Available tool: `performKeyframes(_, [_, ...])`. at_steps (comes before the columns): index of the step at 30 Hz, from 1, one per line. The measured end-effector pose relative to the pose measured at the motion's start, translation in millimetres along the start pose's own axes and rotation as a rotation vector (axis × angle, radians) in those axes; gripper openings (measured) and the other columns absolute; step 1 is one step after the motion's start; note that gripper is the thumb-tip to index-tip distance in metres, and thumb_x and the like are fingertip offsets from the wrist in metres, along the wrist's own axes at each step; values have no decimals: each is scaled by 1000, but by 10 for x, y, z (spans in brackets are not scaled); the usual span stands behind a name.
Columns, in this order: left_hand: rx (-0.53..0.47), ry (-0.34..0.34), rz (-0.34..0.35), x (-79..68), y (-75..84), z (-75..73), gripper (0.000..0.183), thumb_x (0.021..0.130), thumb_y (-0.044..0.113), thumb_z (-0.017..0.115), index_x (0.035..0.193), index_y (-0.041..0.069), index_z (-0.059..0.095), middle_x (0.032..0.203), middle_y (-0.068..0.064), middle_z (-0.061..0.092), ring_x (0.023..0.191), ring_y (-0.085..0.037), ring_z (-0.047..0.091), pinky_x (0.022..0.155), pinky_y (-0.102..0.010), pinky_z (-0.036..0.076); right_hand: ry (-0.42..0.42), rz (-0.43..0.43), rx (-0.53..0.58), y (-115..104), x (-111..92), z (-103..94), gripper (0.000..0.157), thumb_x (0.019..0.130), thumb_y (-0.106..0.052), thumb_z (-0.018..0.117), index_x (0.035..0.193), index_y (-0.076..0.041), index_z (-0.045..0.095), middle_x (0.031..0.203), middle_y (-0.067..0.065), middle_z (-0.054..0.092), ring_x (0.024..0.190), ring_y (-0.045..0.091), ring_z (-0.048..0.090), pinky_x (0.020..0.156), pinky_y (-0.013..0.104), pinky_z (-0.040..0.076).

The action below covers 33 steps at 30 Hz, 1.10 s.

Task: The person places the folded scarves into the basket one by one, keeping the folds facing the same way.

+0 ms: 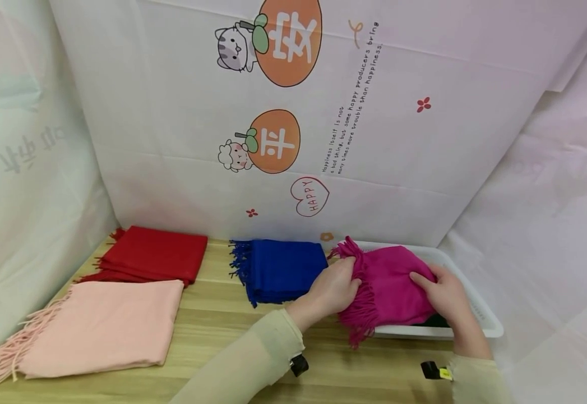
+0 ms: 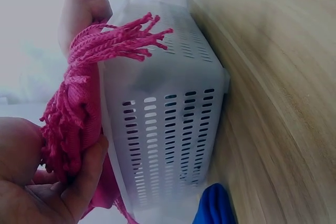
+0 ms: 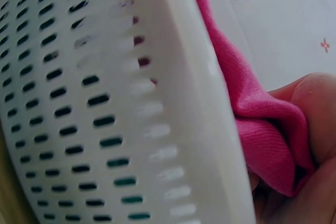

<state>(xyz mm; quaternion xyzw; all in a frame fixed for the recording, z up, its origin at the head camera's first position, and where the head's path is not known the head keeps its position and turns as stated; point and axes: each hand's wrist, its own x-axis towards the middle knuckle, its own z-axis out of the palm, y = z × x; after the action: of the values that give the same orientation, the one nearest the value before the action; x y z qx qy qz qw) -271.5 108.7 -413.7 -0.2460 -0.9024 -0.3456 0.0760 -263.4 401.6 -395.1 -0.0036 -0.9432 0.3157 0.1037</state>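
A magenta fringed scarf [image 1: 394, 283], folded, lies over the top of a white perforated plastic basket [image 1: 480, 303]. My left hand [image 1: 334, 285] grips its fringed end at the basket's left rim; in the left wrist view the thumb and fingers [image 2: 86, 174] pinch the bunched edge. At the opposite end, my right hand [image 1: 447, 294] pinches the folded edge, and the right wrist view has the magenta cloth [image 3: 268, 145] between the thumb and fingers beside the basket wall [image 3: 184, 77]. Something dark green [image 1: 435, 321] shows inside the basket under the scarf.
Left of the basket lies a folded blue fringed scarf [image 1: 288, 269]. Farther left are a folded red scarf [image 1: 154, 252] and, nearer me, a pale pink one [image 1: 106, 325]. Printed white cloth [image 1: 389, 140] walls in the wooden table [image 1: 217, 336] at the back and sides.
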Motion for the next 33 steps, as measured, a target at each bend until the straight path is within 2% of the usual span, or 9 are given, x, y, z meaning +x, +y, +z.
performKeyframes(5, [40,2,31,41,22,33,40,113,21,67,149,5,63,141,-9,71,129,-18,68,101,-31,59,29,6,-5,82,-7,1,48,112,-41,69,129,3,71,104,15,70,87,22,59,72,33,50])
performKeyframes(9, [83,-11,32,93,47,61,46,113,23,67,154,5,60,147,-9,68,135,-18,65,106,-31,57,26,23,1,137,-3,-17,51,112,-43,68,133,3,70,108,16,70,90,23,60,73,33,50])
performKeyframes(11, [112,-20,33,117,59,77,48,113,24,67,156,6,59,149,-8,68,133,-18,67,105,-30,58,22,29,2,163,9,-32,52,112,-45,67,134,2,70,107,16,70,91,24,59,73,33,50])
performKeyframes(15, [194,-29,91,160,90,100,44,112,25,68,152,6,61,143,-8,69,114,-18,75,88,-27,62,39,26,-14,223,40,-59,50,112,-45,67,131,1,72,99,13,70,90,25,59,73,34,48])
performKeyframes(18, [241,-23,154,181,119,108,37,112,22,68,145,6,64,133,-9,71,98,-17,76,74,-24,60,56,16,-34,281,65,-72,46,112,-44,67,126,-1,73,94,10,68,87,24,58,72,34,47])
performKeyframes(20, [251,-22,178,193,138,123,32,112,20,67,141,5,65,128,-9,71,93,-16,74,68,-23,58,58,13,-43,321,77,-84,45,112,-45,66,124,-1,72,92,9,67,86,24,57,71,34,47])
performKeyframes(27, [314,-30,212,271,147,243,30,113,21,64,139,7,66,124,-6,70,92,-11,73,64,-21,57,64,22,-72,421,99,-118,49,113,-46,65,130,0,71,100,14,70,89,27,59,74,37,47])
performKeyframes(33, [364,-56,194,344,153,323,26,113,23,63,136,11,67,124,-3,70,90,-11,72,65,-23,58,72,25,-85,495,120,-133,52,112,-46,66,134,1,71,108,20,73,92,29,60,77,39,48])
